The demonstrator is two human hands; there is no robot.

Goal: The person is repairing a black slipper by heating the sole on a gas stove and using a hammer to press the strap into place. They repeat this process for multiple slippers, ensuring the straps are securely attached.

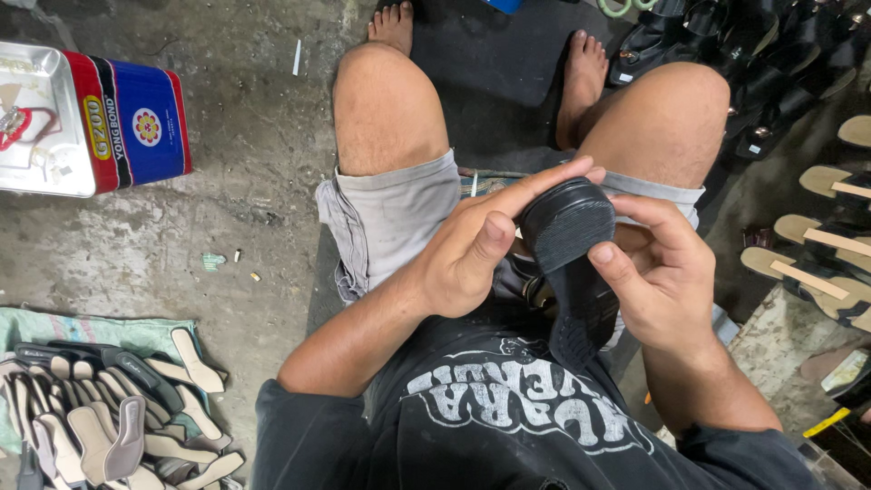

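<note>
Both hands gripped one black shoe sole (pixel 570 263), held sole-up over the person's lap between the knees, its rounded heel end pointing away from the body and its ribbed length running back toward the dark printed shirt (pixel 508 408). The left hand (pixel 476 254) wrapped the sole from its left side, fingers stretched along the far edge of the heel and the thumb pressed beside it. The right hand (pixel 662 272) closed on the sole from the right, its thumb lying against the edge of the tread. Beneath the hands lay grey shorts (pixel 399 218), with bare knees and bare feet set on a dark mat (pixel 499 63) over the concrete floor (pixel 254 181). To the person's left, well apart from the hands, stood a rectangular tin (pixel 136 118) with red and blue sides; its silvery top carried a small red object and a few pale scraps, and what it held inside could not be told. Near the lower left corner, a pile of loose insoles (pixel 109 417), some beige and some dark, lay heaped on a pale green cloth (pixel 54 327). On the right side, a row of black strapped sandals (pixel 762 63) stood along the upper edge, and closer in, several tan-footbed sandals (pixel 817 254) with pale straps lay side by side. Small bits of litter were scattered on the floor near the tin.
</note>
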